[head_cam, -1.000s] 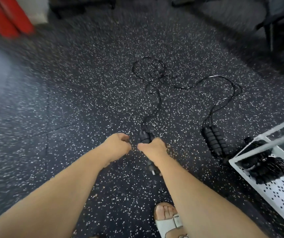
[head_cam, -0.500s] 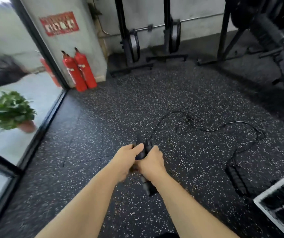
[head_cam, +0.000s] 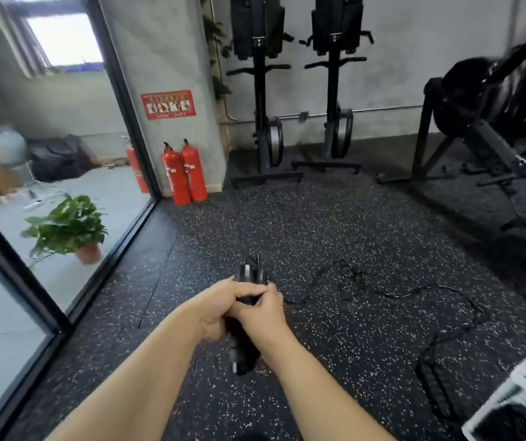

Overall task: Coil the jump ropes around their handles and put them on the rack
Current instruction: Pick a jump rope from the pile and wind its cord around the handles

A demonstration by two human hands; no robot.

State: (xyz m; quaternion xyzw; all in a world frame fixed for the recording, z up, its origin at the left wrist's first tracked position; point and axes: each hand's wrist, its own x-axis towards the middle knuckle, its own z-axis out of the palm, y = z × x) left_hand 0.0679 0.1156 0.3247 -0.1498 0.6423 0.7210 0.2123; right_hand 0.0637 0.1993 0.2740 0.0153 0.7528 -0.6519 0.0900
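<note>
Gripping a pair of black jump-rope handles (head_cam: 243, 351) held together above the middle of the floor, a person's left hand (head_cam: 220, 310) wraps its fingers over the upper part. The right hand (head_cam: 263, 316) closes around them from the other side; whether its fingers also pinch the cord is unclear. The cord (head_cam: 395, 295) trails right across the speckled floor (head_cam: 303, 237) in a loose tangle, with none of it visibly wound on. A second rope's handles (head_cam: 434, 386) lie near the floor's right edge, just beside the white rack (head_cam: 522, 385), which holds dark bundles. Coiling appears to be only starting. The next move likely calls for one hand to steady the handles while the other draws in cord and wraps it turn by turn.
</note>
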